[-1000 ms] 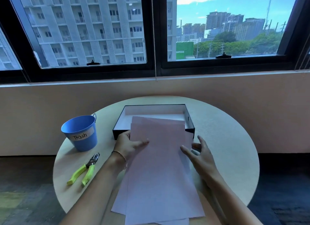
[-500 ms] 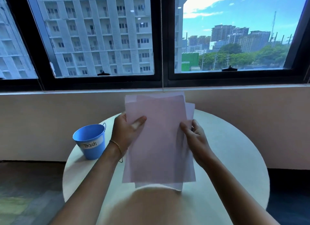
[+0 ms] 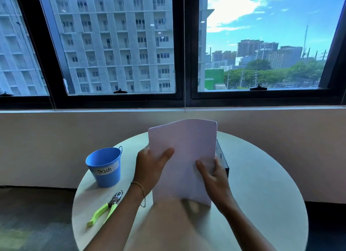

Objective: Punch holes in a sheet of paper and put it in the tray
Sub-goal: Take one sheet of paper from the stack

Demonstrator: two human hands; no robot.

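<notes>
I hold a stack of pale pink paper (image 3: pixel 184 157) upright, its lower edge resting on the round table (image 3: pixel 262 194). My left hand (image 3: pixel 149 168) grips the stack's left edge with the thumb on the front. My right hand (image 3: pixel 213 177) grips the right edge lower down. The black tray (image 3: pixel 222 159) stands behind the paper, and only its right side shows. A hole punch with lime-green handles (image 3: pixel 104 207) lies on the table to the left of my left forearm.
A blue bucket labelled "Trash" (image 3: pixel 104 166) stands at the table's left rear. A beige wall under a wide window runs just behind the table. Dark floor surrounds the table.
The sheets lay flat and fanned on the table a second ago. Both hands lifted them, squared them into one stack and brought its lower edge down onto the table.
</notes>
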